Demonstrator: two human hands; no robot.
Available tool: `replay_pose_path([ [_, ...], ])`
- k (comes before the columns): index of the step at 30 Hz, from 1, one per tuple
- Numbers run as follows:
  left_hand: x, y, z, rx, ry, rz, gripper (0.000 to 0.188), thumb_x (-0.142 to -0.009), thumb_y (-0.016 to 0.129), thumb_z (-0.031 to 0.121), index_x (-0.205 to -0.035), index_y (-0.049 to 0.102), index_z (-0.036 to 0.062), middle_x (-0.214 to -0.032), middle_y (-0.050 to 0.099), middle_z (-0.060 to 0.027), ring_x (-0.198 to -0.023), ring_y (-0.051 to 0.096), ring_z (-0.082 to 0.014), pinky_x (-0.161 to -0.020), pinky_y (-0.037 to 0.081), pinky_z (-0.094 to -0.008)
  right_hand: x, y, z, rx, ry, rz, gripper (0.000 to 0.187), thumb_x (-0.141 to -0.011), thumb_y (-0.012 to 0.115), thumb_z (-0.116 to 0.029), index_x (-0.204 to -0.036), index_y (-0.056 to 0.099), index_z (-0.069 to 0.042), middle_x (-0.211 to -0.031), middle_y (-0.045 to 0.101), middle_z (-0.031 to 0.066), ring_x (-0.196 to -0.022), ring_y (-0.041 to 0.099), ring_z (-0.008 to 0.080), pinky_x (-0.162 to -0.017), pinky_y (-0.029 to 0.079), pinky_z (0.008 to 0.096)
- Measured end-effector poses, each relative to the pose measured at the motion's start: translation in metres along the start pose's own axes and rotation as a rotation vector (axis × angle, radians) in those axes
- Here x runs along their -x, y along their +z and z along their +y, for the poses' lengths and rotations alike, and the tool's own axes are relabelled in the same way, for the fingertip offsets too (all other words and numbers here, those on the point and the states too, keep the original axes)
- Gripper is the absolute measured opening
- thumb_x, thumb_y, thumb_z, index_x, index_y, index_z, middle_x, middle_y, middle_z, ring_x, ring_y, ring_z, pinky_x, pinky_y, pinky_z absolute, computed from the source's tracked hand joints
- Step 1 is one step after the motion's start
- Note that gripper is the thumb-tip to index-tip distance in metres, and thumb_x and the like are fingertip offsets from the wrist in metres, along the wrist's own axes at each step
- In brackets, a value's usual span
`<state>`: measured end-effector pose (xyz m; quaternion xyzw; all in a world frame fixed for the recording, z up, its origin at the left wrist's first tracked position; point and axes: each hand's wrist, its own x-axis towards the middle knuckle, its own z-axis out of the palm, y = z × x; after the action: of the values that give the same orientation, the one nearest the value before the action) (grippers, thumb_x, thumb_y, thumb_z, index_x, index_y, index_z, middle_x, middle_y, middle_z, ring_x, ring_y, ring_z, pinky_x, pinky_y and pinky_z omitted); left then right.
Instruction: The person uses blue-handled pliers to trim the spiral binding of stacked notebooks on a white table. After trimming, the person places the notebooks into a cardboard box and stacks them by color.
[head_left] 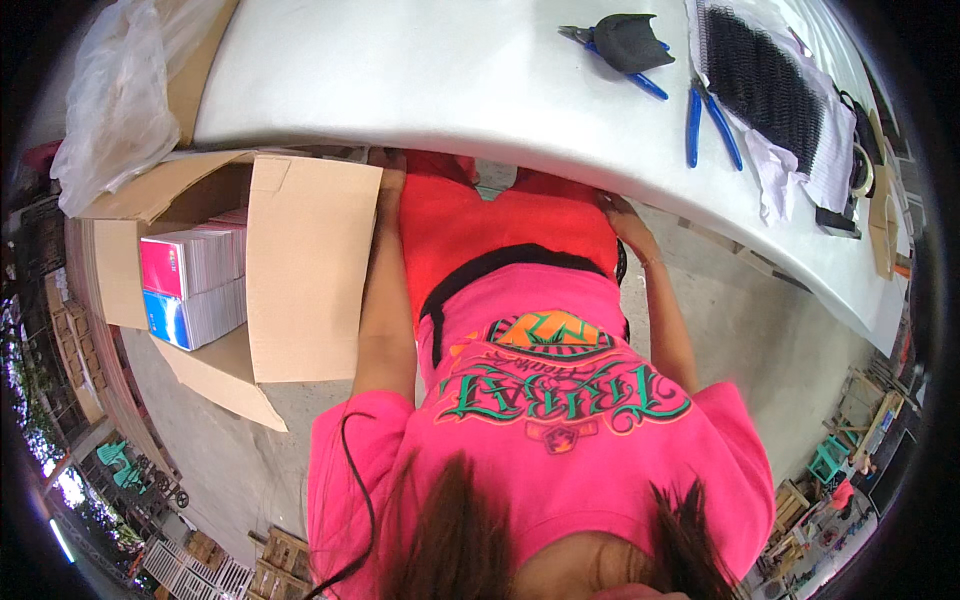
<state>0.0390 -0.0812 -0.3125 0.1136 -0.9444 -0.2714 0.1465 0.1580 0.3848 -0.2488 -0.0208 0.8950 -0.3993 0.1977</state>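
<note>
My left hand is down beside my left thigh, next to the tall flap of an open cardboard box; the table edge hides its fingers. My right hand rests against the outer side of my right thigh, fingers stretched along the red trousers just under the table edge. Neither hand shows anything in it. Inside the box stand two stacks: thin pieces with a pink face above, and others with a blue face below.
Across the front runs a white-covered table. On it lie blue-handled cutters with a black curved piece, blue-handled pliers, black mesh and a tape roll. Clear plastic hangs by the box.
</note>
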Motion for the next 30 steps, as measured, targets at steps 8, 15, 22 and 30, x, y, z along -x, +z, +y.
replay_pose_path([
  [8, -0.008, 0.025, 0.017, 0.301, -0.147, 0.048, 0.048, -0.091, 0.056, 0.040, -0.117, 0.063, 0.0014, -0.114, 0.063, -0.0296, -0.105, 0.060, -0.0483, -0.092, 0.048, -0.0518, 0.051, -0.003, -0.044, -0.053, 0.066, 0.182, 0.047, -0.104, 0.041, -0.036, -0.128, 0.053, 0.002, -0.122, 0.061, 0.0283, -0.116, 0.057, 0.0432, -0.098, 0.045, 0.0413],
  [15, -0.006, 0.008, 0.053, 0.093, -0.221, -0.139, 0.053, -0.093, 0.049, 0.045, -0.122, 0.060, 0.0016, -0.119, 0.061, -0.0287, -0.107, 0.060, -0.0470, -0.092, 0.048, -0.0529, 0.070, 0.009, -0.028, -0.079, 0.145, 0.226, 0.048, -0.105, 0.038, -0.037, -0.127, 0.054, 0.003, -0.118, 0.061, 0.0307, -0.115, 0.057, 0.0453, -0.097, 0.045, 0.0437],
  [22, -0.002, 0.000, 0.025, 0.079, -0.200, -0.109, 0.045, -0.092, 0.049, 0.036, -0.119, 0.061, 0.0017, -0.118, 0.063, -0.0267, -0.110, 0.059, -0.0426, -0.094, 0.047, -0.0508, 0.050, 0.007, -0.023, -0.041, 0.068, 0.148, 0.046, -0.104, 0.040, -0.035, -0.122, 0.056, 0.004, -0.114, 0.061, 0.0326, -0.110, 0.057, 0.0472, -0.094, 0.046, 0.0463],
  [30, 0.003, 0.004, 0.002, -0.193, -0.114, -0.072, 0.042, -0.090, 0.053, 0.036, -0.115, 0.064, 0.0045, -0.115, 0.065, -0.0241, -0.103, 0.062, -0.0417, -0.088, 0.050, -0.0498, 0.031, -0.004, -0.025, 0.164, 0.022, 0.082, 0.040, -0.103, 0.041, -0.030, -0.107, 0.062, 0.004, -0.104, 0.063, 0.0324, -0.103, 0.059, 0.0478, -0.088, 0.047, 0.0510],
])
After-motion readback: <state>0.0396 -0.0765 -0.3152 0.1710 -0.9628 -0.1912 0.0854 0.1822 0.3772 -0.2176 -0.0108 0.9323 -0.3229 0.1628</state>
